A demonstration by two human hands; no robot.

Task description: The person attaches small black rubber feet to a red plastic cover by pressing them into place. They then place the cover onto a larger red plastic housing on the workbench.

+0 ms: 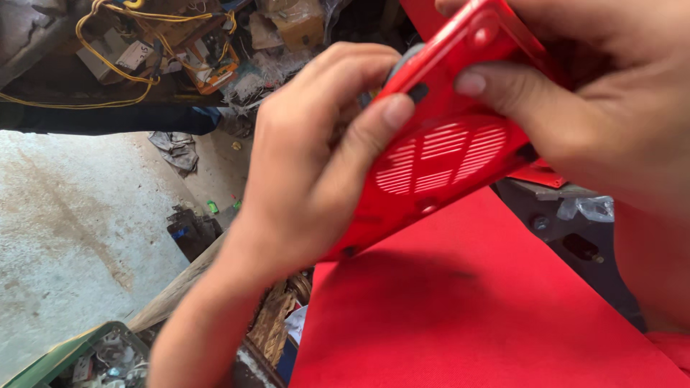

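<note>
Left hand (309,165) curled around lower-left end of red plastic casing (438,154), thumb pressed on its face beside slotted grille (438,158). Right hand (575,108) clamping upper-right end, thumb across top. Casing between both hands, long axis lower-left to upper-right, above red sheet (474,309). Yellow wires (108,43) far upper-left of casing.

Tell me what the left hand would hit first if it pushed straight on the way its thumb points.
The left hand already presses the red plastic casing; straight on, probably the right hand gripping its far side, though depth is unclear.
</note>
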